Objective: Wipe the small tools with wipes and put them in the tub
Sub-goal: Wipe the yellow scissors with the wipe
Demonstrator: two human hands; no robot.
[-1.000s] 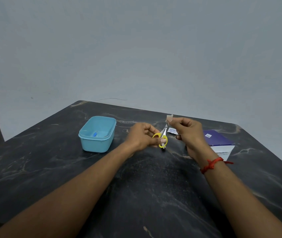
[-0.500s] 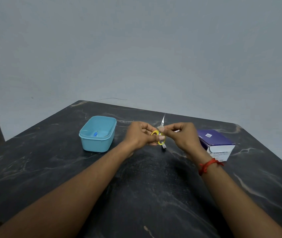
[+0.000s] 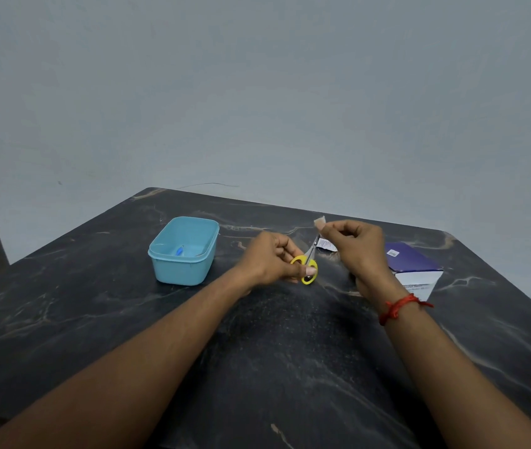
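Wiping stage: judged mid-clean, with the scissors (image 3: 301, 260) held off the tabletop (image 3: 290, 351) between the two hands and not yet in the tub.
Left hand (image 3: 270, 260): fingers curled round the yellow handle loops, thumb pressed on the lower loop. This probably steadies the tool and leaves the blades bare for cleaning.
Scissors: blades closed and tilted up and away toward the right hand, likely so a wipe can run along their length.
Right hand (image 3: 358, 247): thumb and forefinger pinch a small wipe (image 3: 320, 222), the other fingers loosely curled.
Wipe position: just above the blade tip. Whether it touches the metal cannot be told.
Sachet (image 3: 327, 245): a small torn packet lying flat on the tabletop behind the blades, presumably the wipe's wrapper set aside.
Box (image 3: 411, 264): purple and white, beside the right wrist, probably the supply of wipes kept in reach.
Tub (image 3: 180, 270): light blue, open, upright on the tabletop left of the left hand and well apart from the scissors.
Tub contents: one small blue item (image 3: 179, 251) on its floor, too small to identify.
Likely next: a short carry to the left to drop the scissors in.
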